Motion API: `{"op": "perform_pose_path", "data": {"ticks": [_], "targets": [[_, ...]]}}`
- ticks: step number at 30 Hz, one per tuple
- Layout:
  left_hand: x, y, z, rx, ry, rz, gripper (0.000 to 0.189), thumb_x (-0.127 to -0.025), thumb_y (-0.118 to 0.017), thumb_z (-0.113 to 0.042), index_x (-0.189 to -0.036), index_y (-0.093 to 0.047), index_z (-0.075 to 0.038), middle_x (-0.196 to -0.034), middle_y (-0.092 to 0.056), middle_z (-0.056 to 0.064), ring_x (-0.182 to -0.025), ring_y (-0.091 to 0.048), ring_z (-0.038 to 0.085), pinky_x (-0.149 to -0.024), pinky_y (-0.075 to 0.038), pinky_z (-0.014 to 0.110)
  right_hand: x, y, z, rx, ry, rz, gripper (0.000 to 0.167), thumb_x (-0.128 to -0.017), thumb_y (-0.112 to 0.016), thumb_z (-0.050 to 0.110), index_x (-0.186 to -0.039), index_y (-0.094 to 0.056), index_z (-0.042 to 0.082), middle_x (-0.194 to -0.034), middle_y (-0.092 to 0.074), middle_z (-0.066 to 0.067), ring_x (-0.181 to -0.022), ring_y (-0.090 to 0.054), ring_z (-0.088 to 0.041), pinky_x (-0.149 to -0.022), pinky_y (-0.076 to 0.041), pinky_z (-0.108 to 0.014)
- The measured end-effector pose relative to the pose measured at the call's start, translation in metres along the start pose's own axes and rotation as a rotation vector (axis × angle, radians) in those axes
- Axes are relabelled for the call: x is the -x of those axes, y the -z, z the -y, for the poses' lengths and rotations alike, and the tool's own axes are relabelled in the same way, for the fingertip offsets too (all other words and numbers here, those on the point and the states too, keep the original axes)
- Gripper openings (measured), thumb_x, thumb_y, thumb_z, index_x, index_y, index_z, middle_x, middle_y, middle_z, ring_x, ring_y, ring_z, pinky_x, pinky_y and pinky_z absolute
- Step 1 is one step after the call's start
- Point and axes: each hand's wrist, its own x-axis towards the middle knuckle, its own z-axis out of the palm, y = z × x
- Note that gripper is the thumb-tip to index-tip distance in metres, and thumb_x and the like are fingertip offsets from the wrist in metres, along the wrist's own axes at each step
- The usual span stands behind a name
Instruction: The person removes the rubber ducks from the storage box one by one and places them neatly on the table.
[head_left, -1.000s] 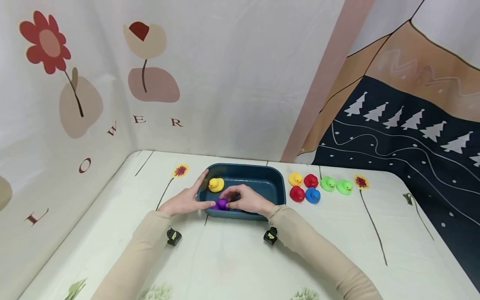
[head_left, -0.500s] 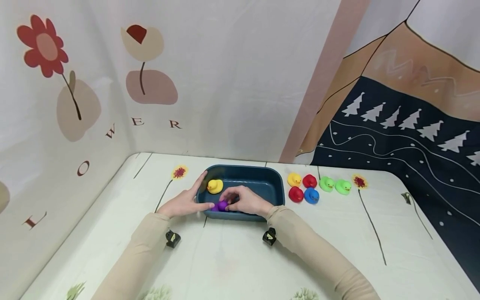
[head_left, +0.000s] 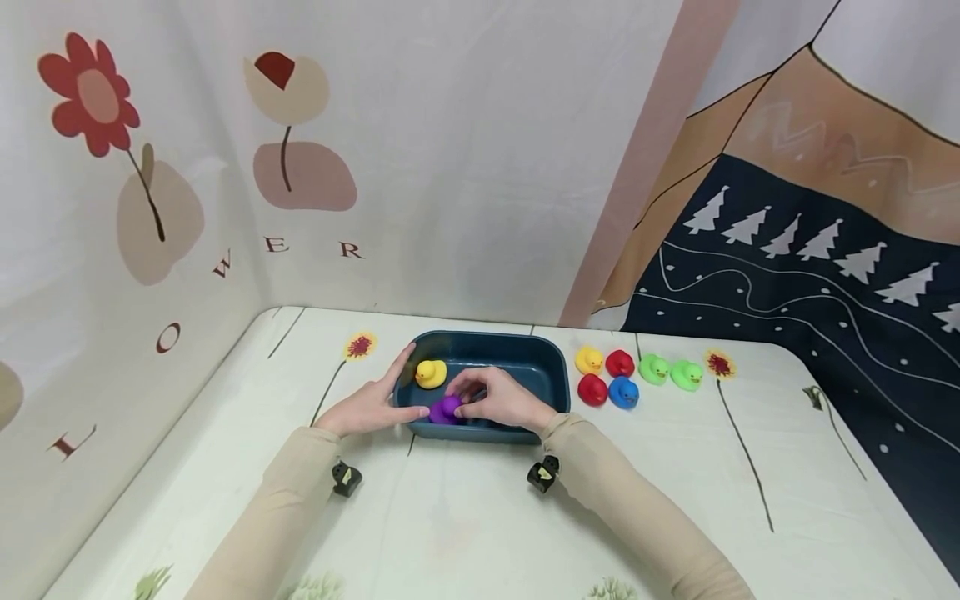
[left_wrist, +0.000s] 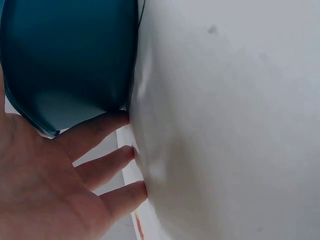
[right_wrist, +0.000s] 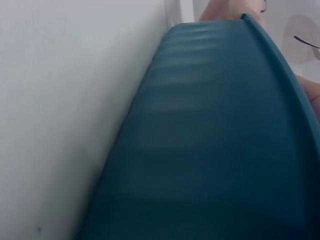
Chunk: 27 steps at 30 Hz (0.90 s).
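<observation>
A dark blue rectangular tray lies on the table between my two hands. My right hand reaches over its near side and pinches a purple rubber duck in the near left corner. Behind it in the tray sits a yellow rubber duck. My left hand rests against the tray's left end, thumb by the near rim. In the left wrist view its fingers stand spread and fairly straight beside the tray wall. The tray's outer side hides most of both hands in the right wrist view.
Right of the tray stand a yellow duck, two red ducks, a blue duck and two green ducks. A printed cloth covers the table; curtains hang behind it.
The purple duck has shifted slightly right and up in my right hand, and more of it shows. My left hand and the tray keep their places; the head view has tilted a little.
</observation>
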Motion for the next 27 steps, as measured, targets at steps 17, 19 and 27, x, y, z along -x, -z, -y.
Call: {"op": "perform_pose_path", "data": {"ticks": [17, 19, 27], "targets": [[-0.001, 0.000, 0.001, -0.008, 0.004, 0.000, 0.106, -0.085, -0.068, -0.053, -0.155, 0.008, -0.029, -0.144, -0.034, 0.034, -0.088, -0.055, 0.032, -0.079, -0.044, 0.047, 0.014, 0.024, 0.003, -0.011, -0.021, -0.061, 0.022, -0.087, -0.070, 0.003, -0.108, -0.068, 0.007, -0.104, -0.063, -0.003, -0.093, -0.057, -0.020, -0.081, -0.048, -0.030], [-0.001, 0.000, 0.000, -0.008, 0.003, 0.000, 0.106, -0.085, -0.068, -0.052, -0.155, 0.008, -0.029, -0.143, -0.036, 0.033, -0.085, -0.055, 0.030, -0.076, -0.043, 0.044, 0.017, 0.028, 0.003, -0.007, -0.025, -0.069, 0.023, -0.087, -0.070, 0.002, -0.109, -0.068, 0.007, -0.104, -0.063, -0.003, -0.093, -0.056, -0.020, -0.081, -0.048, -0.030], [-0.003, -0.001, 0.000, 0.012, 0.010, 0.014, 0.107, -0.085, -0.069, -0.051, -0.155, 0.009, -0.031, -0.072, -0.046, 0.008, -0.059, -0.036, 0.019, -0.057, -0.031, 0.035, 0.030, 0.050, 0.003, 0.004, 0.024, -0.098, 0.025, -0.086, -0.071, 0.003, -0.111, -0.068, 0.003, -0.104, -0.064, -0.008, -0.094, -0.058, -0.023, -0.080, -0.049, -0.030]]}}
